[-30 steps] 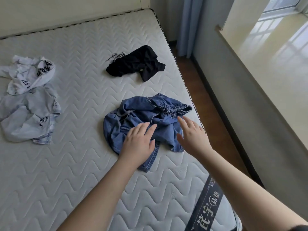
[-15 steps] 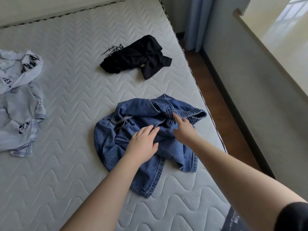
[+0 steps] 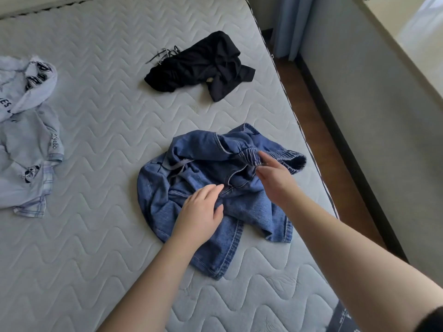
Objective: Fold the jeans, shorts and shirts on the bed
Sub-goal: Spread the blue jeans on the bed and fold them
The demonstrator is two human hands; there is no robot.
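Note:
A crumpled pair of blue jeans (image 3: 206,164) lies near the right edge of the bed (image 3: 100,248). My left hand (image 3: 200,212) rests palm down on the middle of the heap, fingers fairly straight. At the elastic waistband, my right hand (image 3: 275,176) touches the denim, and its fingertips are partly tucked into a fold. Black shorts (image 3: 201,65) with a drawstring lie bunched further back. Two pale blue shirts with dark print lie at the left, one (image 3: 26,85) above the other (image 3: 26,164).
The quilted grey mattress ends at the right in a dark-trimmed edge (image 3: 309,149). Beyond it run a strip of brown floor (image 3: 318,130), a grey wall below a window sill, and a blue curtain (image 3: 287,25) at the far corner.
The view has shifted slightly left. Both hands have settled onto the jeans; my right hand has moved from beside the heap up to the waistband.

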